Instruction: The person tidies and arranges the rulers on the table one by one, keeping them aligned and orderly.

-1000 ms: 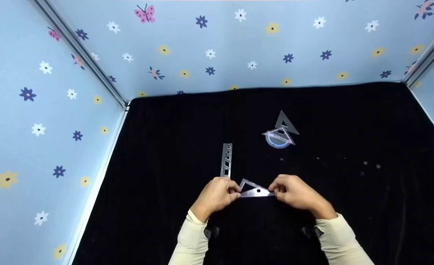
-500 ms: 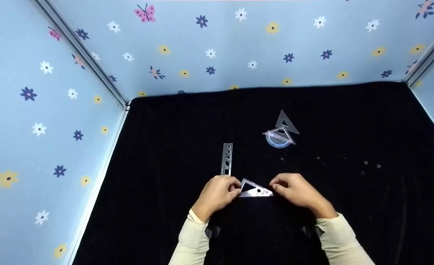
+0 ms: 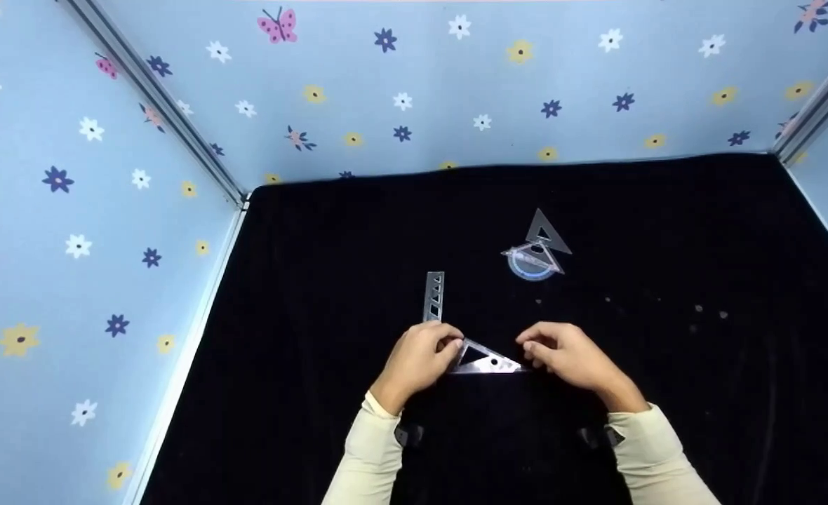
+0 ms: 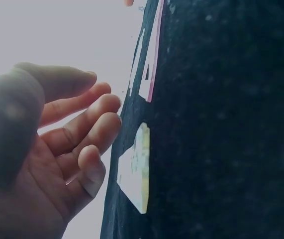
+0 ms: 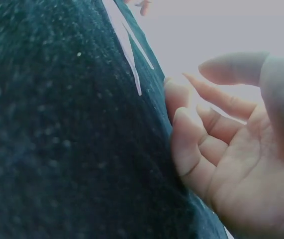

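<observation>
A clear set square (image 3: 496, 366) lies flat on the black cloth between my hands. My left hand (image 3: 417, 356) is at its left corner, fingers loosely curled; the left wrist view shows the fingers off the cloth, with nothing between them. Beyond that hand, a clear stencil ruler (image 3: 434, 294) runs away from me, its near end hidden in the head view but visible as a pale end (image 4: 138, 172) in the left wrist view. Just past the set square's right tip, my right hand (image 3: 574, 356) hovers with relaxed fingers, holding nothing.
Farther back and right, another clear set square (image 3: 553, 242) lies against a protractor (image 3: 532, 273) that has a pinkish triangle (image 3: 558, 266) overlapping it. Flower-patterned panels (image 3: 442, 77) bound the black cloth (image 3: 316, 280) at the back and sides.
My right hand has let go of the set square's right tip and risen off it. My left hand has released the left corner and moved slightly forward. The set square lies almost where it was.
</observation>
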`<state>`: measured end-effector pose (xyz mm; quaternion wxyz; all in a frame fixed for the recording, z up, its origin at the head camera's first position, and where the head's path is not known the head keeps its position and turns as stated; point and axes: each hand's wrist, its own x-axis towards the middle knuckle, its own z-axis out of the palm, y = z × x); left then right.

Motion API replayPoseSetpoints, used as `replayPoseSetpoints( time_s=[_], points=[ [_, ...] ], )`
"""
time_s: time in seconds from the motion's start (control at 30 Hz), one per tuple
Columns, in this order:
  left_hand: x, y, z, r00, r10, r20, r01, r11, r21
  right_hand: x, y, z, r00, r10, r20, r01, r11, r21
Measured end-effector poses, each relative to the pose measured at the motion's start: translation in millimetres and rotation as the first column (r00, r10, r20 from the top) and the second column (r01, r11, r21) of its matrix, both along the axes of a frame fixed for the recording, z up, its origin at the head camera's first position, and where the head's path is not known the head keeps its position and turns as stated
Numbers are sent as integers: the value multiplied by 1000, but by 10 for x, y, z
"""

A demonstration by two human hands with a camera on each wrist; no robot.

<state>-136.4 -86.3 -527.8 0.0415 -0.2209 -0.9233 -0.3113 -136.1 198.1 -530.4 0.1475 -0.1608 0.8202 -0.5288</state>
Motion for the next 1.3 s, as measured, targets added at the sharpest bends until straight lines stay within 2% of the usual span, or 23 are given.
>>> replayPoseSetpoints(
  time_s=[0.33,0.5,0.63,0.8,0.97,1.17,1.3],
  points=[
    [-173,75,60,998,-35,60,35,999,14,-77,70,68,999,-53,-1,53,998,24],
    [-210,132,100,991,-60,120,61,998,-9,-150,122,69,998,-63,1,63,997,52],
    [-275,204,119,987,-77,142,80,997,-19,-242,188,58,992,-121,-22,122,990,73],
    [-402,310,169,983,-96,157,104,994,-41,-381,276,74,976,-199,-85,207,974,95],
    [-504,373,189,982,-99,163,111,991,-69,-499,304,64,963,-235,-132,250,962,112],
    [-562,451,183,973,-96,210,114,991,-73,-593,333,22,942,-281,-185,307,943,132],
    [-590,496,201,968,-85,237,107,991,-85,-686,336,-2,915,-338,-218,371,919,132]
  ],
)
